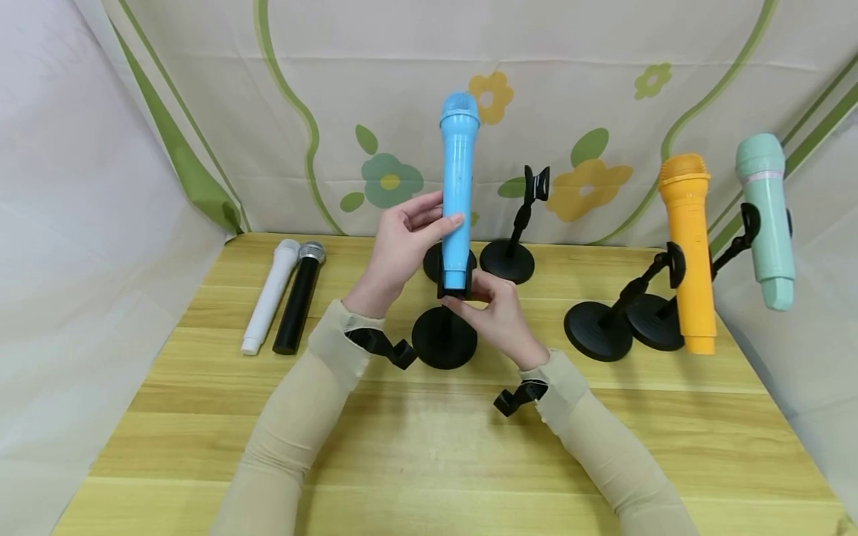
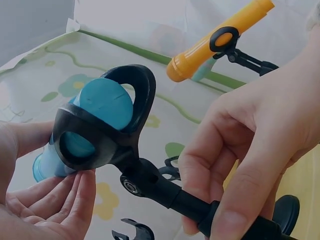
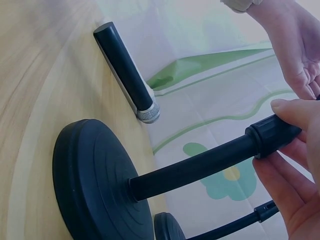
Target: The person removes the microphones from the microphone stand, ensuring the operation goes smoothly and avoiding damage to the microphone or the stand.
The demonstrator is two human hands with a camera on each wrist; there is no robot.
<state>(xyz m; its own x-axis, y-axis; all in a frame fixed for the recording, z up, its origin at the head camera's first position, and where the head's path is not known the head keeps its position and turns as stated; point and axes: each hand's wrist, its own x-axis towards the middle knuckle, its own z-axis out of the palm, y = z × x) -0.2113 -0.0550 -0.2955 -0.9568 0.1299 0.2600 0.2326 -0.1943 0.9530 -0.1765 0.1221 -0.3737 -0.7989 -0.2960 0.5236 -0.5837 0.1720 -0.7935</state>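
Observation:
A blue microphone (image 1: 458,164) stands upright, its lower end in the black clip (image 2: 145,82) of a desk stand. My left hand (image 1: 402,234) holds the microphone's body between thumb and fingers, just above the clip. Below the clip, my right hand (image 1: 499,316) grips the collar (image 3: 270,132) on the stand's pole with thumb and fingertips. The stand's round black base (image 1: 445,339) rests on the table. In the left wrist view the microphone's flat end shows inside the clip's ring.
Behind are two more stands, one with a bare clip (image 1: 538,184). At right, an orange microphone (image 1: 693,260) and a mint green microphone (image 1: 767,208) sit in stands. A white microphone (image 1: 270,298) and a black microphone (image 1: 298,301) lie at left on the wooden table (image 1: 415,461).

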